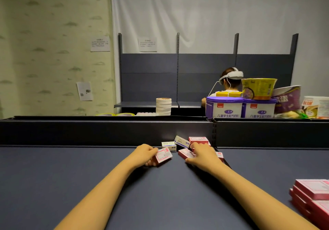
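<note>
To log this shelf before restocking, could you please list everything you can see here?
small pink boxes: at least four, pink, mid-shelf by the hands
small white boxes: two, white-blue, behind the left hand
pink box stack: one, pink, right edge
tubs: two, white with purple lids, upper ledge
noodle bowl: one, yellow, atop the tubs
round tins: one stack, white, far shelf
paper notices: three, white, walls
other person: one, white headset, behind tubs
shelf: dark blue, foreground
left hand: grips one small pink box
right hand: lies over small pink boxes, grip unclear
</note>
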Demonstrator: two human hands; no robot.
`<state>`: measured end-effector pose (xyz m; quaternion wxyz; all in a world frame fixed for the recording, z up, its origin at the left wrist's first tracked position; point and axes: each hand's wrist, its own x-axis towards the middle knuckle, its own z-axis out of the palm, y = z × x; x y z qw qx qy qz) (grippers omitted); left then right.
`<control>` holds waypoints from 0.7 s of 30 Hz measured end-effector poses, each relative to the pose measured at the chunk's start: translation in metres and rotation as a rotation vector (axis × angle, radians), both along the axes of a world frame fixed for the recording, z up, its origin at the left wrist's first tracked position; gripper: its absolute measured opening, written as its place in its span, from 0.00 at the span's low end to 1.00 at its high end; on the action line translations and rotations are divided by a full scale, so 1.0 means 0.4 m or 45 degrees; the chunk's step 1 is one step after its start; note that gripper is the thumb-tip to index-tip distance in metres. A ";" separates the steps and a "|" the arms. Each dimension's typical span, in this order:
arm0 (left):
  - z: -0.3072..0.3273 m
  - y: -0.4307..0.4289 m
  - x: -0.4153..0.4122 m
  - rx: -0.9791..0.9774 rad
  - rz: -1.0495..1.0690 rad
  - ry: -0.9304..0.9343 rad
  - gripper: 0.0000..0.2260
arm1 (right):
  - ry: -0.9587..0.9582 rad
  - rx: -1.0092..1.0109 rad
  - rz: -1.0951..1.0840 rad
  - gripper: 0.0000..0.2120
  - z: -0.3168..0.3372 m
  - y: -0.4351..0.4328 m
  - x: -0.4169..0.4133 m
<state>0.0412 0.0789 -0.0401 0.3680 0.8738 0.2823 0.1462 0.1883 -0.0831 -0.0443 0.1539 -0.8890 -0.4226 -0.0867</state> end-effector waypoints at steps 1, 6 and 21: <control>-0.001 -0.003 -0.003 0.051 0.005 0.025 0.17 | -0.021 0.004 -0.008 0.27 -0.003 0.000 0.001; -0.012 -0.008 -0.002 0.187 0.002 0.052 0.15 | -0.069 -0.014 0.024 0.22 -0.007 0.001 -0.001; 0.033 -0.098 -0.001 0.564 -0.073 -0.008 0.17 | 0.125 0.330 0.284 0.26 0.226 -0.342 -0.119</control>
